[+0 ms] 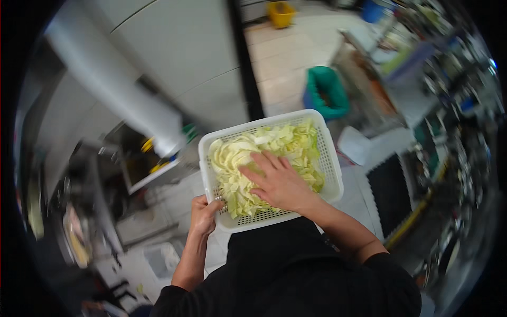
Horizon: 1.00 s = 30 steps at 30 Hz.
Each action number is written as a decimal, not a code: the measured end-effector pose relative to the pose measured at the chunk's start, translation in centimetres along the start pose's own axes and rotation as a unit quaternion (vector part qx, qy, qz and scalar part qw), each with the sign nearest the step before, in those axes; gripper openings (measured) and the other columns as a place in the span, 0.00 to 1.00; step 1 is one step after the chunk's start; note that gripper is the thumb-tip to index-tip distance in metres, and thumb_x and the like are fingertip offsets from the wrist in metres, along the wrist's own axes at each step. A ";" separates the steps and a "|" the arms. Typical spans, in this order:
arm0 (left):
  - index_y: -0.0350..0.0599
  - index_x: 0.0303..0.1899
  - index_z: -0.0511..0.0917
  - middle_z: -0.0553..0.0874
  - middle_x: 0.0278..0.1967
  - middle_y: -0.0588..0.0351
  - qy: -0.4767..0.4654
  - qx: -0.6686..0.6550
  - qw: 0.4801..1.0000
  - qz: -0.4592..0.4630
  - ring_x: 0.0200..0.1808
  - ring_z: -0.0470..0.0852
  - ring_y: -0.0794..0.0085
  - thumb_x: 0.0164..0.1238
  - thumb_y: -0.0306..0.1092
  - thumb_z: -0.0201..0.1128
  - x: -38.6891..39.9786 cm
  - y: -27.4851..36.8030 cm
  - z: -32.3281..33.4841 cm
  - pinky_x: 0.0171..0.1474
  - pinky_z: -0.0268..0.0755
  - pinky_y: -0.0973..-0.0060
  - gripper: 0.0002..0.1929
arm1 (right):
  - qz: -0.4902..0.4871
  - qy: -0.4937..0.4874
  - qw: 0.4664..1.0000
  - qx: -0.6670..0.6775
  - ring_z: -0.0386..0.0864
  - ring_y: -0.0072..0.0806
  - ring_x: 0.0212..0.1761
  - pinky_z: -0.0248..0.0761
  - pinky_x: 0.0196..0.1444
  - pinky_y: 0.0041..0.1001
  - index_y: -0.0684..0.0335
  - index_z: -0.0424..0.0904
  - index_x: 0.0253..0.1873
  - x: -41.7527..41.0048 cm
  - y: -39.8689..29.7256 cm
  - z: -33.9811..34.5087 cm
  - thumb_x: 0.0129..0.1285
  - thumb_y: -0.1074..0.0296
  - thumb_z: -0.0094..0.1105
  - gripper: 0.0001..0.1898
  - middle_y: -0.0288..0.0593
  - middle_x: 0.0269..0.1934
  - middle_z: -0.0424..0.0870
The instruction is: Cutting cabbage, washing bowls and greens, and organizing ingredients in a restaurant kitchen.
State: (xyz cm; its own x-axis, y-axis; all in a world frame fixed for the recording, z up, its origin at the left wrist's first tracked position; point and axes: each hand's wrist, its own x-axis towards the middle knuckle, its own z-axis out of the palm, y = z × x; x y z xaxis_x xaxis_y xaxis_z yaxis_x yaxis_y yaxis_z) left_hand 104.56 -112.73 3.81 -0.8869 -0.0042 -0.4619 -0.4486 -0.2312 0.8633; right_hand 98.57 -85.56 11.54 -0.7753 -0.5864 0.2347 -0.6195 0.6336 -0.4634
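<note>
A white perforated plastic basket (331,174) is held up in front of my body, its near side close to my black clothing. Cut pale green cabbage (237,158) is heaped in it, with leafier green pieces towards the right. My left hand (206,214) grips the basket's near left corner, the thumb over the rim and the fingers hidden outside. Spread fingers of my right hand (273,180) rest on top of the cabbage near the middle. They do not close around any piece, and the palm hides the leaves beneath.
Beyond the basket stands a blue bin with a green liner (326,93). A yellow bucket (281,15) is farther off on the tiled floor. A cluttered worktop (416,99) runs along the right, blurred. At left are a pale column (119,83) and a sink-like basin (138,158).
</note>
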 end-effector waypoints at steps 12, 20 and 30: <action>0.29 0.47 0.87 0.91 0.42 0.49 -0.201 0.047 0.976 -0.064 0.37 0.90 0.68 0.59 0.17 0.59 29.9 4.0 30.4 0.46 0.84 0.69 0.15 | 0.342 -0.030 0.934 -0.095 0.69 0.53 0.73 0.63 0.74 0.50 0.49 0.80 0.66 -2.2 32.9 -11.7 0.65 0.68 0.62 0.24 0.50 0.69 0.74; 0.25 0.46 0.86 0.91 0.41 0.49 -0.102 0.049 0.993 -0.019 0.37 0.89 0.68 0.59 0.18 0.61 48.0 11.8 36.5 0.44 0.83 0.70 0.14 | 0.159 -0.131 0.978 -0.027 0.59 0.59 0.81 0.56 0.75 0.66 0.49 0.72 0.75 14.1 48.9 -15.9 0.64 0.68 0.61 0.32 0.53 0.78 0.64; 0.28 0.46 0.87 0.91 0.41 0.51 -0.118 0.090 0.989 0.000 0.38 0.90 0.67 0.57 0.17 0.59 85.0 22.3 36.1 0.44 0.83 0.71 0.16 | 0.215 0.147 0.965 0.033 0.79 0.48 0.60 0.70 0.59 0.48 0.63 0.82 0.41 37.5 77.2 -16.9 0.65 0.63 0.68 0.09 0.50 0.54 0.82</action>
State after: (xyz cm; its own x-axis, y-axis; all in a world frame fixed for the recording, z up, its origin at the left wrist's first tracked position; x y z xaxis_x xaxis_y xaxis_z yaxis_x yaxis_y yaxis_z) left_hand 15.13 -83.12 -8.87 -0.8785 0.2273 -0.4203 -0.4422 -0.0536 0.8953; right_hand 19.65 -50.11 -0.98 -0.9665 -0.1019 0.2356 -0.2307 0.7474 -0.6231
